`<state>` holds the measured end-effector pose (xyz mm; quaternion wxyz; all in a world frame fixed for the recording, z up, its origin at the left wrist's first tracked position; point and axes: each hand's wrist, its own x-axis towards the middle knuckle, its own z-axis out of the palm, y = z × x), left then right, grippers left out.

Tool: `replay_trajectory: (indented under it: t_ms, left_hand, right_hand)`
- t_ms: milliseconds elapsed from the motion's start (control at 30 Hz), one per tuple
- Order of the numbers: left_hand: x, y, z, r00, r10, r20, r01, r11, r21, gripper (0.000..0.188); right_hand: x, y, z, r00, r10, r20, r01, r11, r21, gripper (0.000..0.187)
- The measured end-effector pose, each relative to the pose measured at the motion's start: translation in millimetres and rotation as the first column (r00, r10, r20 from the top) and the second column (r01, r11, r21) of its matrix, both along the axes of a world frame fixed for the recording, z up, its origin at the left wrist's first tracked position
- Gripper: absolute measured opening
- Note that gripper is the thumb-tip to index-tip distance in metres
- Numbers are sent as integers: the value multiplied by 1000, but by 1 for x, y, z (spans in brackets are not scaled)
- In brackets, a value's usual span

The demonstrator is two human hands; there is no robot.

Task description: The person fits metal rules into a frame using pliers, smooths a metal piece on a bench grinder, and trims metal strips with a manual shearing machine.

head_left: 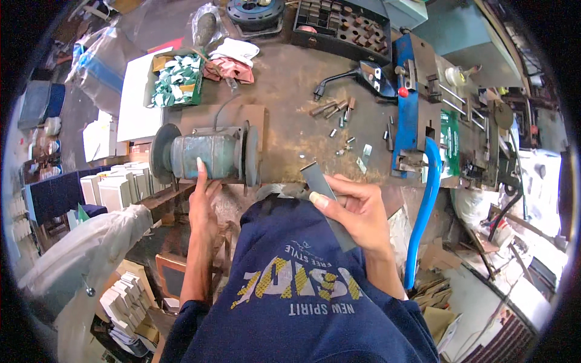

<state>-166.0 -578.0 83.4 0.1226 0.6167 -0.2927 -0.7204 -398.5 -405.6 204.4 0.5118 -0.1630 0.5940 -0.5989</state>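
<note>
At the bench's near left edge stands an old green bench grinder with a wheel or round guard at each end. My left hand touches the front of its housing with the index finger stretched upward; the other fingers bend below and hold nothing. My right hand grips a flat grey metal strip between thumb and fingers, tilted, in front of my body. The strip's upper end is free beyond the thumb. Its lower part passes under the hand and shows again against my dark blue shirt.
On the wooden workbench lie short metal pins and a black mirror. Behind are a case of metal punches and a box of green-white pieces. A blue machine with a long blue lever stands right.
</note>
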Motion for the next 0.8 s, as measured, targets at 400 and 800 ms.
replay_trajectory:
  t_ms: [400, 800]
  left_hand:
    - [4, -9, 1, 987, 44, -152, -38, 998, 42, 88]
    - [-3, -8, 3, 982, 66, -179, -73, 997, -33, 82]
  right_hand:
    - [8, -9, -21, 954, 11, -301, -3, 1000, 29, 34]
    - [30, -27, -61, 687, 259, -679, -250, 961, 114, 24]
